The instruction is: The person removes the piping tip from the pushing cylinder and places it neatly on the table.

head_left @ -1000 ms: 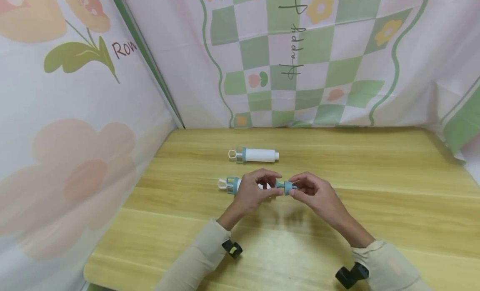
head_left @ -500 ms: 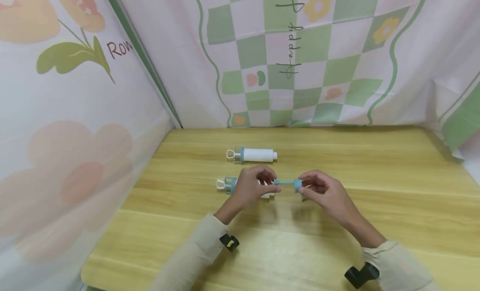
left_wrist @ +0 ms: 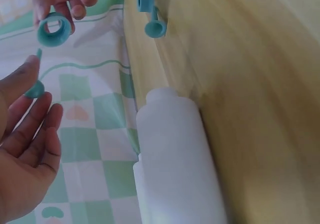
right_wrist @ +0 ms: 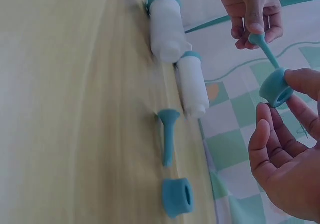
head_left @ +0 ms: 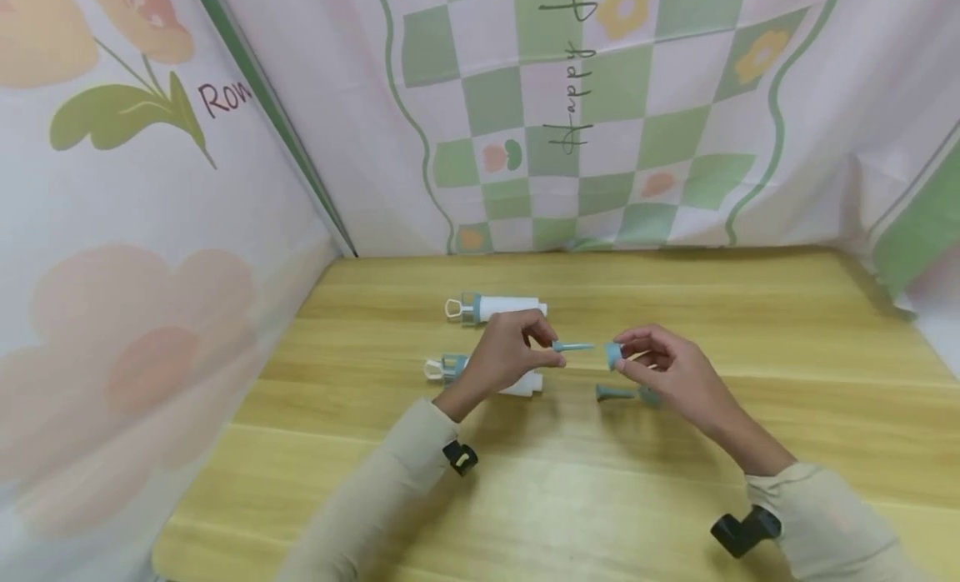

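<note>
My left hand (head_left: 513, 348) pinches a teal nozzle (head_left: 573, 346) by its wide end, its thin stem pointing right. Across a short gap, my right hand (head_left: 671, 365) holds a teal ring-shaped collar (head_left: 613, 355) between thumb and fingers. The left wrist view shows the collar's round opening (left_wrist: 54, 30) turned toward the camera. Below the hands a second nozzle (head_left: 615, 393) lies on the table, beside a second collar (right_wrist: 176, 198) partly hidden by my right hand in the head view. Behind my left forearm lies a white syringe-like tube (head_left: 521, 386), partly covered.
Farther back lies a similar white tube (head_left: 510, 307) with a teal band and a white loop handle (head_left: 453, 308). Both rest on a wooden table (head_left: 570, 499). A patterned cloth (head_left: 555, 182) hangs at the table's back edge, and another cloth (head_left: 150, 332) hangs at the left.
My right hand has drawn the collar to the right, off the nozzle's stem, so the two are apart. The loose nozzle on the table has come into sight.
</note>
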Available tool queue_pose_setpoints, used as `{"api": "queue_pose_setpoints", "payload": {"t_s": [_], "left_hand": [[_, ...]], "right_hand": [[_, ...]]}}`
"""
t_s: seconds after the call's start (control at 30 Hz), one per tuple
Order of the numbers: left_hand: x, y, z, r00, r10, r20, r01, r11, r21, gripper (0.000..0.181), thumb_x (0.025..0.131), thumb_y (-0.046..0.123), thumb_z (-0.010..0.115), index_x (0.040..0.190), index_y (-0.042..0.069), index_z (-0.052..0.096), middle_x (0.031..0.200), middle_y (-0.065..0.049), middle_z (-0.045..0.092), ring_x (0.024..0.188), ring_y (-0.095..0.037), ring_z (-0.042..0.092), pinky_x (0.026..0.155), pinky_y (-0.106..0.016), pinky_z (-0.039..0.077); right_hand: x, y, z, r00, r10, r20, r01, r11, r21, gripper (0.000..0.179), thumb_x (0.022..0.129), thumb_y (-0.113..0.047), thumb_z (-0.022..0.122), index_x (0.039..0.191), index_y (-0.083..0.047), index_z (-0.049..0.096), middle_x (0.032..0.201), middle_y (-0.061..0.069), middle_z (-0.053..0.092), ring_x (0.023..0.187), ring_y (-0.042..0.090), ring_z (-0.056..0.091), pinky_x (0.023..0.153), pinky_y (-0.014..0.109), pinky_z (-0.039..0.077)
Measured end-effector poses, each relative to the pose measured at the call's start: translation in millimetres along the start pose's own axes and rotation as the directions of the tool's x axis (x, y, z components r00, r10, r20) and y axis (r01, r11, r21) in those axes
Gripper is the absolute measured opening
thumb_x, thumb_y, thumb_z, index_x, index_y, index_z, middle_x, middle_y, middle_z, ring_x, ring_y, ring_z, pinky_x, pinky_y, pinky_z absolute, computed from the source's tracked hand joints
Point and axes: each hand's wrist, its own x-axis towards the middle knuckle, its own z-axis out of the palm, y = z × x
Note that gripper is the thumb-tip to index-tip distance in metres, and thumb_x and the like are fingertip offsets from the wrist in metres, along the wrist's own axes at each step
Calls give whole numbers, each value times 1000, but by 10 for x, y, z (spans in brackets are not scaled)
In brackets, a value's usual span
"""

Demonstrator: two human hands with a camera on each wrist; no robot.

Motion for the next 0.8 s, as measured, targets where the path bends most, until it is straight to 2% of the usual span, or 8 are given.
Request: {"api": "queue_pose_setpoints", "payload": {"t_s": [0.17, 0.37, 0.57, 0.8], "left_hand": [[138, -18, 18, 999, 40, -11, -40, 999, 33, 22, 79, 17, 87, 89, 6, 71, 84, 3, 69, 77, -6, 61, 67, -20, 49], [289, -25, 53, 1000, 17, -7, -17, 999, 46, 22, 78, 15, 88, 86, 7, 69, 84, 1, 70, 75, -8, 62, 66, -18, 49], [511, 16, 112, 999, 33, -6, -33, 998, 54, 23, 79, 17, 87, 87, 9, 67, 87, -1, 70, 74, -7, 61, 61, -17, 49], [624, -54, 125, 1000, -15, 17, 14, 998, 67, 23, 78, 15, 88, 85, 9, 66, 84, 5, 68, 82, -6, 63, 71, -16, 49]], "right_hand": [[75, 42, -149, 1000, 0, -2, 0, 999, -48, 31, 98, -16, 67, 125, -3, 60, 114, 16, 65, 90, 19, 66, 70, 29, 56], [160, 108, -295, 1000, 10, 7, -9, 995, -100, 35, 98, -19, 68, 127, -2, 60, 115, 18, 65, 89, 15, 64, 70, 28, 55], [205, 178, -478, 1000, 8, -22, -12, 980, -200, 32, 96, -19, 70, 124, -5, 62, 112, 17, 66, 85, 11, 64, 68, 23, 53], [306, 237, -517, 999, 33, 2, -31, 963, -269, 34, 96, -24, 70, 123, -5, 62, 111, 16, 67, 89, 22, 64, 67, 28, 53]]}}
